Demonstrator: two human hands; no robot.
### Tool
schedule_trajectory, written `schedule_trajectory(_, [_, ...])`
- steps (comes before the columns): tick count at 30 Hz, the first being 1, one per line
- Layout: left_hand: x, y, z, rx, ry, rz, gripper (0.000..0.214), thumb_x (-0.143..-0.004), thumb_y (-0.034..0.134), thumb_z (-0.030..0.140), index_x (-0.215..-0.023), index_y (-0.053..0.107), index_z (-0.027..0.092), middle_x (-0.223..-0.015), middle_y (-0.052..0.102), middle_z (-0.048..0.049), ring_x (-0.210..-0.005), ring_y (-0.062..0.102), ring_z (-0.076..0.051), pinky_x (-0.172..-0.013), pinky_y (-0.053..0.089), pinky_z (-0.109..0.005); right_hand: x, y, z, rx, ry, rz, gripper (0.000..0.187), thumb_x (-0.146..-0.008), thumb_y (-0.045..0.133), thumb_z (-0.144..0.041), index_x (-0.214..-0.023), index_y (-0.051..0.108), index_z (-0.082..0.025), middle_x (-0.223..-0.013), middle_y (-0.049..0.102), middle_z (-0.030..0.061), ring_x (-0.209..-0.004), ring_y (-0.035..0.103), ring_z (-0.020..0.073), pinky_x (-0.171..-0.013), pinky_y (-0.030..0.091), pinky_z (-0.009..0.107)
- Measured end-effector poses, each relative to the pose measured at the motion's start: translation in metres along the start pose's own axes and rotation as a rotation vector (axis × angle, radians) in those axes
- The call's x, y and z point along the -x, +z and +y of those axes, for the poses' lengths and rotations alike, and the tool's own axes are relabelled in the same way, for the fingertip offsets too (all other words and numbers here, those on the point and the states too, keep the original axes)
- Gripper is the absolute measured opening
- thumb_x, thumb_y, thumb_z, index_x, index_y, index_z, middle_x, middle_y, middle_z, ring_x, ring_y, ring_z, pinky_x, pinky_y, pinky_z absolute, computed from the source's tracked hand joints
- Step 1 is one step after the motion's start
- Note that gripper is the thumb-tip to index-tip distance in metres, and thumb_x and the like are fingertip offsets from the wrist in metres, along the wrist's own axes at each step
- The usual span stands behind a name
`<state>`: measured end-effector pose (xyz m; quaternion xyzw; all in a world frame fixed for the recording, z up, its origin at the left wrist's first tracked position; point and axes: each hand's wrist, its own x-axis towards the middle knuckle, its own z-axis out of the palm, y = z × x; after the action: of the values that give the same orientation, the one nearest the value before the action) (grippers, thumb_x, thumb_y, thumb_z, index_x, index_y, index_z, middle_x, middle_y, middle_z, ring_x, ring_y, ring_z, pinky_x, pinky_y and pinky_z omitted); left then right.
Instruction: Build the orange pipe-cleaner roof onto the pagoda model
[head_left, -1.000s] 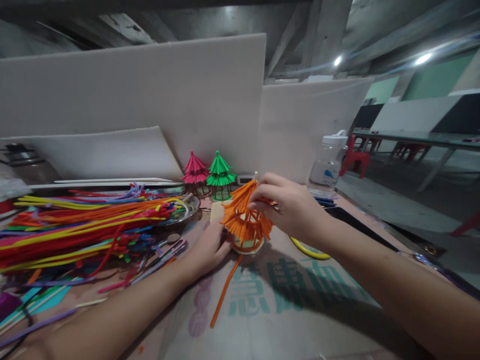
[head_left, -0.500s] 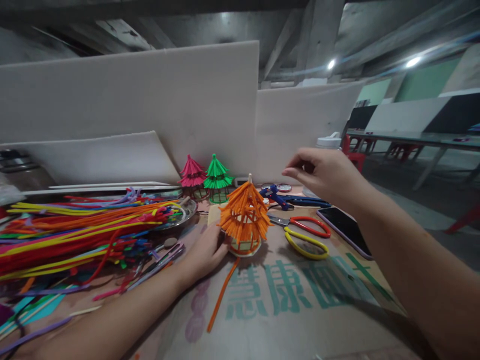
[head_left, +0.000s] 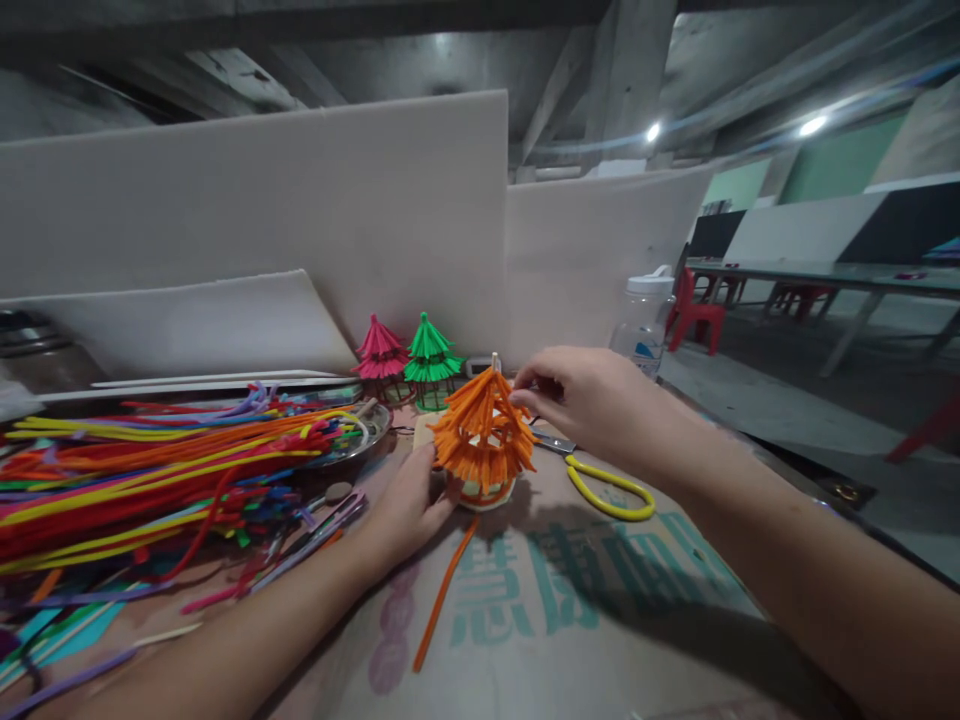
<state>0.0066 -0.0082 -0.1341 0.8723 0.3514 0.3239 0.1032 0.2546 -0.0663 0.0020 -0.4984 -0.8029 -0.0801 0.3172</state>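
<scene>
A small orange pavilion made of pipe cleaners (head_left: 486,430), with a two-tier roof and a pale stick at its peak, stands upright on the cardboard. My left hand (head_left: 411,505) grips its base from the left, the far fingers hidden behind it. At the right of the upper roof is my right hand (head_left: 581,395), thumb and fingers pinched together; whether they touch the roof or hold something small cannot be made out. A loose orange pipe cleaner (head_left: 444,600) lies in front. Scissors (head_left: 611,490) lie beneath my right hand, partly covered.
Bundles of coloured pipe cleaners (head_left: 150,470) fill the left side, beside a metal dish (head_left: 367,435). Behind stand a pink pavilion (head_left: 381,355) and a green pavilion (head_left: 433,360). A clear bottle (head_left: 643,320) is at the back right, before white foam boards (head_left: 300,200).
My right hand has come down and left to the orange roof, now covering the glue gun and the red scissor handle. My left hand keeps its place at the base.
</scene>
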Motion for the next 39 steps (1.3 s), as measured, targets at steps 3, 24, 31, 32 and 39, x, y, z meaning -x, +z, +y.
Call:
schedule_trajectory(3, [0.001,0.002,-0.002,-0.030,-0.027,0.022,0.042,-0.092,0.054,0.032,-0.129,0.048,0.015,-0.125,0.062,-0.0181,-0.121,0.057,-0.033,-0.101,0.048,-0.050,-0.001,0.006,0.000,-0.026,0.020,-0.021,0.007,-0.088,0.067,-0.024,-0.089,0.072,-0.019,-0.077,0.072,0.0016,-0.063,0.057,0.0138,-0.058,0.034,0.026])
schedule_trajectory(24, [0.000,0.002,-0.003,-0.044,-0.031,0.033,0.039,-0.092,0.054,0.031,-0.127,0.049,0.015,-0.120,0.063,-0.0186,-0.114,0.061,-0.033,-0.097,0.049,-0.050,-0.016,0.033,0.022,-0.940,0.386,-0.425,0.024,-0.075,0.074,-0.034,-0.088,0.064,-0.016,-0.059,0.053,-0.0072,-0.046,0.038,0.0050,-0.045,0.025,0.020])
schedule_trajectory(31, [0.000,0.005,-0.007,-0.038,-0.021,0.040,0.043,-0.090,0.057,0.028,-0.130,0.047,0.016,-0.119,0.064,-0.0161,-0.118,0.059,-0.033,-0.097,0.049,-0.048,-0.013,0.038,0.015,-0.672,0.286,-0.261,0.016,-0.080,0.066,-0.033,-0.080,0.066,-0.016,-0.068,0.064,-0.0018,-0.059,0.055,0.0108,-0.053,0.036,0.022])
schedule_trajectory(32, [0.000,0.005,-0.007,-0.032,-0.023,0.037,0.043,-0.090,0.057,0.028,-0.130,0.048,0.017,-0.119,0.064,-0.0158,-0.117,0.059,-0.032,-0.097,0.050,-0.048,-0.012,0.036,0.014,-0.621,0.275,-0.245,0.016,-0.082,0.064,-0.032,-0.082,0.068,-0.016,-0.070,0.067,-0.0006,-0.061,0.057,0.0119,-0.054,0.037,0.022])
schedule_trajectory(39, [-0.001,0.003,-0.005,-0.005,-0.029,0.008,0.041,-0.091,0.056,0.030,-0.129,0.048,0.017,-0.124,0.062,-0.0168,-0.118,0.058,-0.032,-0.100,0.048,-0.049,-0.004,0.019,0.002,-0.165,0.139,-0.055,0.023,-0.092,0.056,-0.030,-0.087,0.075,-0.019,-0.077,0.075,0.0032,-0.065,0.061,0.0150,-0.059,0.035,0.026])
